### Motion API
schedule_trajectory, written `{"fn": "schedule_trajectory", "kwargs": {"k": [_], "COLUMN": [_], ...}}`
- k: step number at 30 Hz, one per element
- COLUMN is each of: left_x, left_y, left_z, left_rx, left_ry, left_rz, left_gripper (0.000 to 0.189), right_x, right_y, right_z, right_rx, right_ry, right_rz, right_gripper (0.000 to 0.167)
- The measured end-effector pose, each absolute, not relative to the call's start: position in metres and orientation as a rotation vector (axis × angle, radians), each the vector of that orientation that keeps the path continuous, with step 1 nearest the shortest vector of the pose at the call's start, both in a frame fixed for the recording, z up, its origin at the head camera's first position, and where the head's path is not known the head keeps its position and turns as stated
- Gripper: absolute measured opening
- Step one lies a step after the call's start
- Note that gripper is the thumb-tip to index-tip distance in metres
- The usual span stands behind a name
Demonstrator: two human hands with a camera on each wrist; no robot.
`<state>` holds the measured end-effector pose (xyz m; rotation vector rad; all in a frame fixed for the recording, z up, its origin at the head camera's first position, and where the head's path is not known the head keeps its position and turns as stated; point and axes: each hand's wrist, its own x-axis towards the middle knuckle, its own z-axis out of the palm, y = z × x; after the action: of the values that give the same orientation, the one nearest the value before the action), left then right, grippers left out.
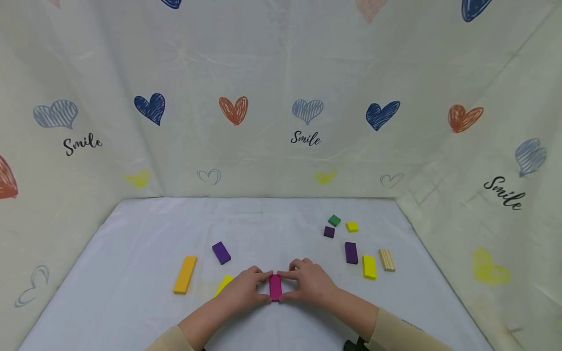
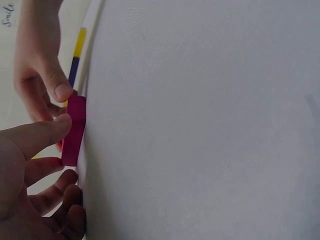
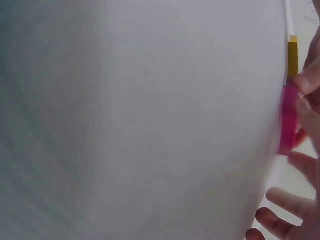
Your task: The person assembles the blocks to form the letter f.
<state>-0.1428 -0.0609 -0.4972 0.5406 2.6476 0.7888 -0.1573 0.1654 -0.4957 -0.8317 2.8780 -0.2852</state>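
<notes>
"What finish does the pink block (image 1: pixel 275 288) have?"
"Smooth and fairly matt; I can't tell painted wood from plastic."
"And the striped piece (image 1: pixel 387 260)?"
"That one looks like bare wood."
"The table (image 1: pixel 145 229)?"
"Covered in matt white cloth (image 2: pixel 200 125), finely woven. The hanging backdrop (image 1: pixel 263 63) is creased and smooth, with a faint sheen."
</notes>
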Motion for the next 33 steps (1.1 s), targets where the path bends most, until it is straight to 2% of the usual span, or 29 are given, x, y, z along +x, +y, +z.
{"fn": "schedule_trajectory", "kwargs": {"k": [12, 33], "left_x": [-0.144, -0.132], "left_y": [-0.074, -0.151], "left_z": [-0.499, -0.471], "left_rx": [0.543, 0.145], "left_ry": [2.665, 2.737], "left_rz": [0.822, 0.887], "left_gripper": [0.062, 0.050], "right_x": [-0.158, -0.158], "right_y": [0.164, 0.162], "right_z": [-0.498, -0.492], "right_rx": [-0.774, -0.720], "right_ry": [2.859, 2.816], "right_rz": [-0.288, -0.337], "right_gripper": [0.064, 0.065]}}
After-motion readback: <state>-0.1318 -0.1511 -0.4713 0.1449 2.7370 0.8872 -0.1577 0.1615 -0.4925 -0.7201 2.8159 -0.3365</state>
